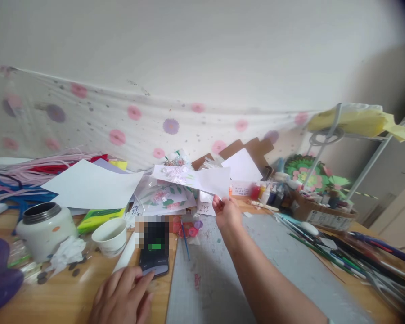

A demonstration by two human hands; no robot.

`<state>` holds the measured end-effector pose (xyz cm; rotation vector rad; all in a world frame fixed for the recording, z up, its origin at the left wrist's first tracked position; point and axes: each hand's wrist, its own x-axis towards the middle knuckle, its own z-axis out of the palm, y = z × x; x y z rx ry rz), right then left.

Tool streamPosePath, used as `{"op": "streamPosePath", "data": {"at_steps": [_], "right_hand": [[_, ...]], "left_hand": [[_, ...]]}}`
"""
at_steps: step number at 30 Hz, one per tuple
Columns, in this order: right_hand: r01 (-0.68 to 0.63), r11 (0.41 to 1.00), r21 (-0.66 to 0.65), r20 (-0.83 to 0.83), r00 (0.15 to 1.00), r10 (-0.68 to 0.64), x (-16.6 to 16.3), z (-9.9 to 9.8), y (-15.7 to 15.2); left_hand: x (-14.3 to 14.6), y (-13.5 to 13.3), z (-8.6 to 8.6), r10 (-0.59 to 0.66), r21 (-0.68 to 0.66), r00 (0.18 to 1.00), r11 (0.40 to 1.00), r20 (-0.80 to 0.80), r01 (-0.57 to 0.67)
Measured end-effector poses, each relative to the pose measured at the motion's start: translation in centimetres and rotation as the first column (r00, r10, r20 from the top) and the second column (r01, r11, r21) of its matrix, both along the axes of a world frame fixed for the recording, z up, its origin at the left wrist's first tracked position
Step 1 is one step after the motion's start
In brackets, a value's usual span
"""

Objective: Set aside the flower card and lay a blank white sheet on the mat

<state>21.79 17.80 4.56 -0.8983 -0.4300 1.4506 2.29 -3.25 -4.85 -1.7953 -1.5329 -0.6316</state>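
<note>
My right hand (228, 213) is stretched forward over the grey board, thumb and fingers pinching the near right corner of a white sheet of paper (207, 180). Pale lilac flowers decorate the left part of that sheet. Beneath it lie more sheets with pink flowers and green leaves (164, 196). My left hand (123, 294) rests low on the wooden table, holding nothing, its fingers bent and apart. One fingertip touches the lower end of a black phone (155, 252), whose screen is lit and partly blurred out.
Left of the phone stand a paper cup (110, 238), a white jar (45, 229) and crumpled tissue (67, 254). A thin blue brush (185, 243) lies on the grey board (209, 288). Pens and tools (337, 256), paint bottles (265, 194) and a cardboard box (330, 216) are at right.
</note>
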Motion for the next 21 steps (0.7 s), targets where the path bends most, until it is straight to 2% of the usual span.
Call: {"op": "streamPosePath", "data": {"at_steps": [5,10,16,21], "right_hand": [[-0.021,0.999,0.024,-0.036,0.999,0.022,-1.9,0.0,0.0],[-0.007,1.0,0.026,-0.011,1.0,0.007,-0.9,-0.7,-0.3],[0.032,0.999,0.036,0.046,0.998,-0.033,4.2,-0.4,-1.5],[0.149,0.988,0.031,0.095,0.984,-0.152,11.9,0.7,-3.2]], "left_hand": [[-0.1,-0.2,-0.3,0.022,-0.051,1.0,0.998,0.014,-0.022],[0.0,-0.3,-0.3,0.036,-0.065,0.999,0.997,0.023,-0.035],[0.0,-0.5,-0.4,0.035,-0.076,0.999,0.997,0.025,-0.033],[0.0,-0.5,-0.4,0.036,-0.072,0.999,0.997,0.031,-0.034]]}}
